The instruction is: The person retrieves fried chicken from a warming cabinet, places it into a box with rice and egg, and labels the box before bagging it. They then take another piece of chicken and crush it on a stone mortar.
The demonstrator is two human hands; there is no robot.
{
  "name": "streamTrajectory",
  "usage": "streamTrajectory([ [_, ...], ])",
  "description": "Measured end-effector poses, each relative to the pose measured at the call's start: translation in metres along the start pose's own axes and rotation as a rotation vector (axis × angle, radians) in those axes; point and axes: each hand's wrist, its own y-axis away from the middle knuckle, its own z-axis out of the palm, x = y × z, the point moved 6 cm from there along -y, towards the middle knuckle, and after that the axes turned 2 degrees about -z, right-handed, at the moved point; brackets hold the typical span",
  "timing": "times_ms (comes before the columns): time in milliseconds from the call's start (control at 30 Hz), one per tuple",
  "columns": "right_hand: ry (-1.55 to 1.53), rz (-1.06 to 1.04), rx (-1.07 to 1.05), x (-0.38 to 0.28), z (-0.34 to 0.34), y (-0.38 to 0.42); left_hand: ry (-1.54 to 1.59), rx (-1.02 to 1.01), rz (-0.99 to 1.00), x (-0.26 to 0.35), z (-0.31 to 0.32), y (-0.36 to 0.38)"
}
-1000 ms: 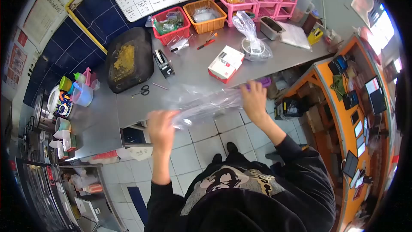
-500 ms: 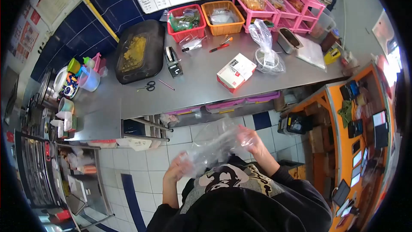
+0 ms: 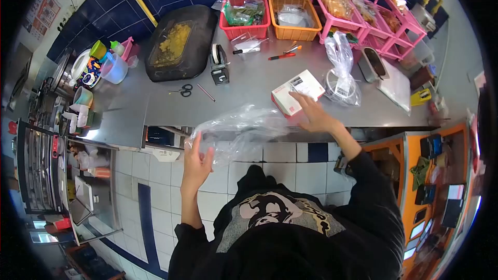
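A clear plastic bag (image 3: 233, 132) is stretched out at the front edge of the steel counter. My left hand (image 3: 196, 163) holds its left end, fingers pointing up and thumb apart. Fingers spread, my right hand (image 3: 316, 116) reaches over the counter edge, fingertips right at the front corner of a white and red box (image 3: 295, 93). The bag's right end lies close to this hand. To the right of the box is a clear bag with a round white-rimmed item (image 3: 342, 91).
On the counter (image 3: 244, 93) lie scissors (image 3: 184, 91), a tape dispenser (image 3: 219, 65), pens and a big black lidded pan (image 3: 181, 41). A red basket (image 3: 244, 28), an orange basket (image 3: 294, 30) and pink racks (image 3: 340, 23) stand behind. Orange shelving (image 3: 415, 171) is at the right.
Both hands have moved forward to the counter edge, carrying the plastic bag up from over the floor. My right hand has come off the bag and reached to the box.
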Motion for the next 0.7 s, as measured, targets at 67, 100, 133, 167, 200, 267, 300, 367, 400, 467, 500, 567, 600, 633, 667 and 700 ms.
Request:
streamTrajectory([
  [67, 0.444, -0.066, -0.163, 0.008, 0.0, -0.034, -0.025, -0.007, 0.177, 0.012, 0.004, -0.017],
  [100, 0.891, -0.128, -0.316, 0.016, 0.005, -0.049, -0.053, -0.019, 0.361, 0.021, 0.007, -0.023],
  [133, 0.785, -0.253, -0.296, 0.027, 0.011, -0.064, -0.053, -0.01, 0.357, 0.02, 0.008, -0.038],
  [167, 0.785, -0.262, -0.296, 0.039, 0.01, -0.079, -0.004, -0.114, 0.443, 0.024, 0.015, -0.051],
  [200, 0.657, -0.293, -0.395, 0.046, 0.015, -0.091, 0.047, -0.223, 0.526, 0.029, 0.022, -0.062],
  [267, 0.503, -0.303, -0.431, 0.061, 0.017, -0.107, 0.293, -0.392, 0.387, 0.05, 0.023, -0.078],
  [300, 0.5, -0.302, -0.44, 0.065, 0.012, -0.115, 0.541, -0.551, 0.246, 0.058, 0.028, -0.086],
  [367, 0.518, -0.017, -0.278, 0.075, -0.03, -0.138, 0.751, -0.69, 0.243, 0.065, 0.037, -0.114],
  [400, 0.511, -0.003, -0.149, 0.07, -0.057, -0.148, 0.952, -0.833, 0.243, 0.068, 0.043, -0.124],
  [467, 0.517, 0.051, 0.039, 0.058, -0.119, -0.164, 0.867, -0.895, 0.216, 0.058, 0.069, -0.155],
  [500, 0.525, 0.094, 0.087, 0.049, -0.145, -0.167, 0.777, -0.951, 0.18, 0.055, 0.085, -0.165],
  [567, 0.479, -0.027, 0.285, 0.01, -0.187, -0.168, 0.675, -0.994, 0.08, 0.061, 0.109, -0.183],
  [600, 0.44, -0.072, 0.322, -0.011, -0.199, -0.168, 0.565, -1.012, -0.005, 0.061, 0.12, -0.191],
  [633, 0.386, -0.144, 0.326, -0.029, -0.202, -0.166, 0.562, -1.031, -0.008, 0.061, 0.129, -0.197],
  [667, 0.276, -0.189, 0.291, -0.043, -0.196, -0.165, 0.519, -1.016, 0.035, 0.059, 0.138, -0.207],
  [700, 0.142, -0.231, 0.309, -0.051, -0.183, -0.16, 0.477, -0.998, 0.079, 0.057, 0.146, -0.217],
])
